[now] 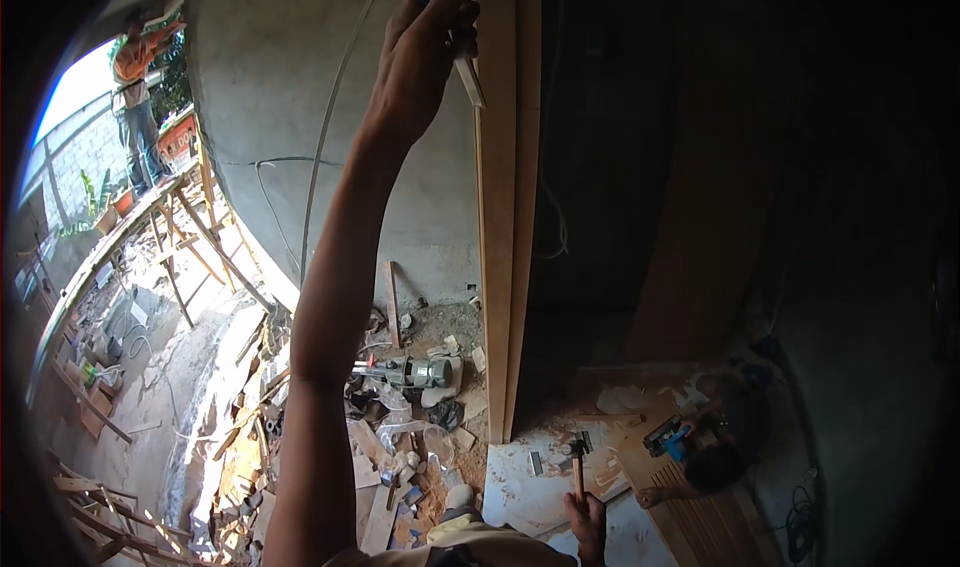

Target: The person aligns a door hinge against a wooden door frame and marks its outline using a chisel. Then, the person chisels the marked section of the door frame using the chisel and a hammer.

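Note:
My left hand (425, 52) is raised high at the left edge of a tall wooden door frame (500, 217). Its fingers are closed around what looks like a chisel (468, 83): a dark blue end with white marks shows above the fist, and a flat pale strip with a slanted tip points down below it. The picture's top edge cuts off part of the blue end. Low at my right side, my right hand (588, 523) is closed on the wooden handle of a hammer (577, 477), with its dark head up.
A co-worker bends over a grooved wooden panel (700, 512) at lower right, beside a blue power tool (675, 442). A grey-green electric machine (425, 372) lies among rubble and wood scraps. Another person (137, 97) stands on wooden scaffolding (165, 189) outside. A cable hangs along the grey wall (270, 77).

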Motion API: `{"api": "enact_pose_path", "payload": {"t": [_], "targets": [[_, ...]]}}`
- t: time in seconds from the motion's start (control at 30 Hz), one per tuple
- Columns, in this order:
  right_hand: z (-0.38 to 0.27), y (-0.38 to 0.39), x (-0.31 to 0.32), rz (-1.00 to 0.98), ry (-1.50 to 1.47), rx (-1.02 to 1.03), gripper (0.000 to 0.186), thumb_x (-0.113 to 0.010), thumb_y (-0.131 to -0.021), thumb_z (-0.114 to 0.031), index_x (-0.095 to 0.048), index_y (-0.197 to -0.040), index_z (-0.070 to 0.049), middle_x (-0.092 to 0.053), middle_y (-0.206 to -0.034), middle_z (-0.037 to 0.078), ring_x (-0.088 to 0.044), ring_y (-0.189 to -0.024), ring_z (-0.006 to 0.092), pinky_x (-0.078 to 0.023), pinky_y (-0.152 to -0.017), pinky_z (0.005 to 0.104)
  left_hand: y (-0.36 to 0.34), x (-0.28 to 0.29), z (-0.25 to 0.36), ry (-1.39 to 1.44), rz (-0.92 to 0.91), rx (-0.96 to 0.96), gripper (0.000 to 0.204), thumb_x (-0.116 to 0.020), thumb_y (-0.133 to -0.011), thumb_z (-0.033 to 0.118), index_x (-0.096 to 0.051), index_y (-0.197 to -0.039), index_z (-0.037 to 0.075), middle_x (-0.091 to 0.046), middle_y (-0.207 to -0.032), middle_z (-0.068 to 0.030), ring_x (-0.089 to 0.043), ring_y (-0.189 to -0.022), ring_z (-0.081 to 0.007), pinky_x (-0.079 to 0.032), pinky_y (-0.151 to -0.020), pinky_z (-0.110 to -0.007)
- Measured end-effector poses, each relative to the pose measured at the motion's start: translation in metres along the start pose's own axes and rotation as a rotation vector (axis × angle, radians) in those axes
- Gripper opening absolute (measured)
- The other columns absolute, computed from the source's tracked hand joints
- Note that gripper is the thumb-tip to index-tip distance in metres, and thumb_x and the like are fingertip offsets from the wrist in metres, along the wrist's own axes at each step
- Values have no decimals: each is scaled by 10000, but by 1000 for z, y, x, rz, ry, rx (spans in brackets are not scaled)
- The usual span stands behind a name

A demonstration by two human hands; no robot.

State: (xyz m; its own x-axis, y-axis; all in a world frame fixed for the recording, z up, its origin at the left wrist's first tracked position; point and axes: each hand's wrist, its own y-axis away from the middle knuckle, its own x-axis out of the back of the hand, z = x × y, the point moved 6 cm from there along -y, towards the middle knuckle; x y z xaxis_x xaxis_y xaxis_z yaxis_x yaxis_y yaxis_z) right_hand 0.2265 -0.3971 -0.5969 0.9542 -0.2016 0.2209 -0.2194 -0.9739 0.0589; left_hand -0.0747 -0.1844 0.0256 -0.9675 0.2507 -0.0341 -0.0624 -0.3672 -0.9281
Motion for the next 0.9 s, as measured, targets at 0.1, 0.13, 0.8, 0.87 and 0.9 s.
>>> {"api": "enact_pose_path", "payload": {"t": [0.1,0.13,0.8,0.87,0.9], "targets": [[-12,-22,-24,34,-11,16,308,-721,-906,-266,-615,-773,-10,-474,-609,-21,-424,-594,90,-353,-546,301,-33,-15,9,136,-110,21,335,-590,-1010,209,-509,-1291,45,-522,-830,9,-535,-725,-128,-478,-699,-292],[-15,-27,-33,44,-22,25,312,-720,-907,-267,-615,-769,-8,-466,-601,-20,-418,-591,91,-352,-545,303,-39,-23,18,61,-139,-24,336,-566,-1037,252,-529,-1302,49,-462,-812,44,-472,-712,-76,-454,-701,-255],[102,11,-18,346,-62,-25,296,-625,-970,-336,-660,-869,-60,-465,-652,-58,-388,-550,81,-305,-493,285,-68,-47,-53,-1258,-367,-465,90,-660,-885,118,-684,-927,43,-672,-1118,-147,-698,-714,-276,-532,-594,-403],[109,15,-5,361,4,60,347,-624,-972,-357,-590,-767,-79,-395,-604,-62,-337,-515,85,-261,-473,298,-42,-46,-84,-1375,-407,-380,95,-662,-878,97,-700,-949,48,-642,-1246,-178,-716,-820,-327,-554,-621,-424],[85,16,-11,323,-161,-38,370,-620,-974,-371,-555,-737,-93,-371,-595,-64,-319,-508,83,-242,-468,300,-30,-32,-101,-1458,-443,-410,87,-667,-865,94,-695,-926,40,-609,-1302,-175,-715,-796,-330,-560,-601,-418]]}}
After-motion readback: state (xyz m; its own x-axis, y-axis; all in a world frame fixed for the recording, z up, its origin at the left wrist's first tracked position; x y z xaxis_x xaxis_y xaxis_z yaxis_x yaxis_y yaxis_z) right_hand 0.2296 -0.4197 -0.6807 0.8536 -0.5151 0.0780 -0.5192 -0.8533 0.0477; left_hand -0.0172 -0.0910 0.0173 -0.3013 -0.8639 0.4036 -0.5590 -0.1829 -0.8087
